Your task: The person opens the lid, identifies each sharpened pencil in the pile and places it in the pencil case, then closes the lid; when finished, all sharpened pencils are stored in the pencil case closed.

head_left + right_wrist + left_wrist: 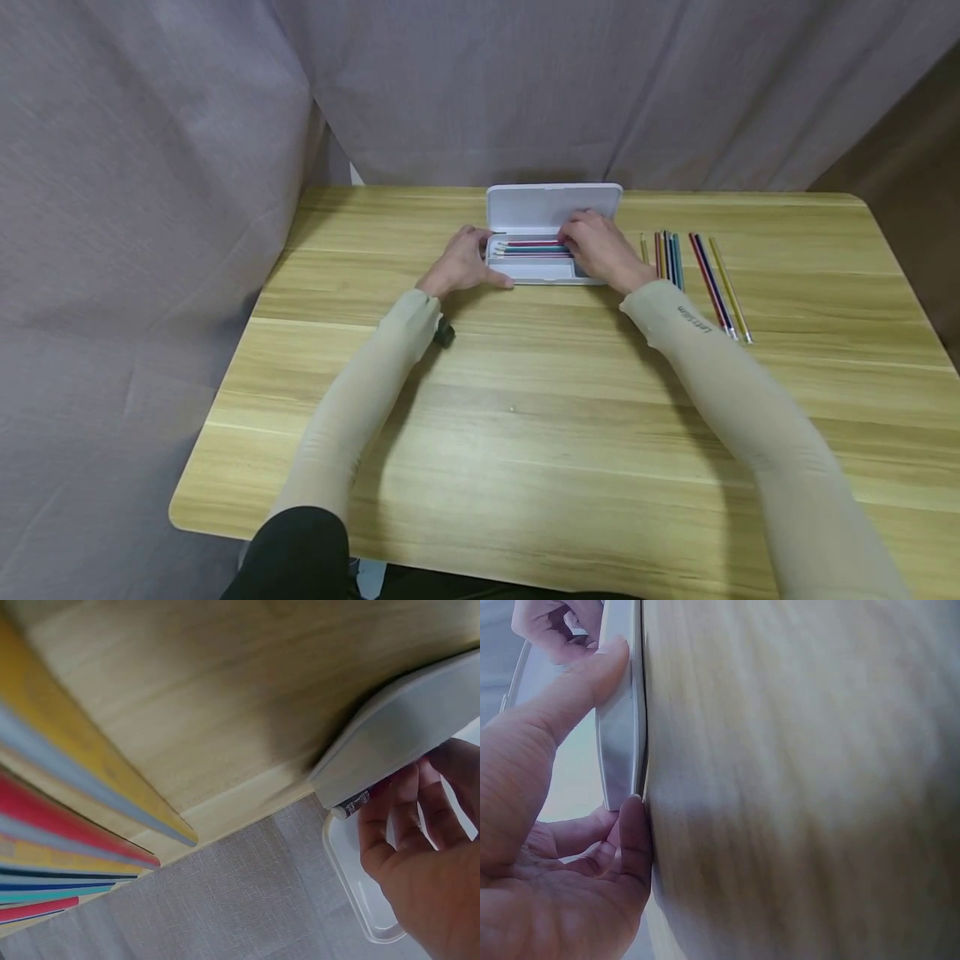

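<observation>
While it rests at the near left corner of the pencil case (536, 271), the left hand (461, 265) grips that corner, thumb along the front edge and fingers curled against the end. The white case lies open at the far middle of the table (525, 400), lid (553, 207) up, pencils (532, 247) inside. The right hand (600, 247) reaches into its right end, fingers curled round a pencil there. More pencils (693, 275) lie loose on the right.
</observation>
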